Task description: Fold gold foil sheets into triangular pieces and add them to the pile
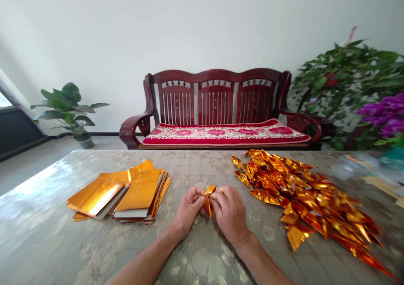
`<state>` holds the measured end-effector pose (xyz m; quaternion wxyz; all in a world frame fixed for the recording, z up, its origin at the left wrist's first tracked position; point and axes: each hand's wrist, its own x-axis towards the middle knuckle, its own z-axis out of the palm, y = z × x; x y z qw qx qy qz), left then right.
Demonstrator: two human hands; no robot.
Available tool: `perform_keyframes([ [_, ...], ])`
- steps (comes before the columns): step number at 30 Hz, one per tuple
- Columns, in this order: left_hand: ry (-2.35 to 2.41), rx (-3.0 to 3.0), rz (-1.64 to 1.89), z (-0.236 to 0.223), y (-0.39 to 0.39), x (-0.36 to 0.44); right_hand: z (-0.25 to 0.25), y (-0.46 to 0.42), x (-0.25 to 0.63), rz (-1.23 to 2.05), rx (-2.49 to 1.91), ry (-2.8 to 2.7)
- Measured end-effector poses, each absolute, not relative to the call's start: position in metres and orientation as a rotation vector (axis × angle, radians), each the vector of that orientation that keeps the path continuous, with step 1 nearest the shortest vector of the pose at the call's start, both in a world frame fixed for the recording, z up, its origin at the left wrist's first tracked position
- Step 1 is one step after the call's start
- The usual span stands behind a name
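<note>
A small folded piece of gold foil paper (pixel 208 197) is pinched between both my hands above the patterned table (pixel 195 255). My left hand (pixel 188 211) grips its left side with closed fingers. My right hand (pixel 231 214) is closed on its right side. To the left lie stacks of flat gold foil sheets (pixel 126 194). On the right spreads a heap of folded gold foil pieces (pixel 309 196), several deep.
A dark red wooden bench (pixel 217 108) with a floral cushion stands behind the table. A potted plant (pixel 71 108) is on the floor at the left. A leafy plant with purple flowers (pixel 362 91) and some blurred items sit at the right.
</note>
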<state>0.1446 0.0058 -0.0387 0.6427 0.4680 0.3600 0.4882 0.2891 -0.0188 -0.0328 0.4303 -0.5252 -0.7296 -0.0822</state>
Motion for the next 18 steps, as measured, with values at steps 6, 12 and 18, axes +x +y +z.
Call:
perform_keyframes([
  [6, 0.727, 0.900, 1.051, -0.040, 0.009, 0.138, -0.031, -0.018, 0.293, -0.053, -1.241, -1.772],
  [12, 0.555, 0.607, 0.851, -0.035, 0.019, 0.122, -0.036, -0.009, 0.308, 0.085, -1.036, -1.675],
  [18, 0.492, 0.434, 0.685, -0.037, 0.025, 0.110, -0.034, -0.011, 0.312, 0.126, -0.969, -1.783],
])
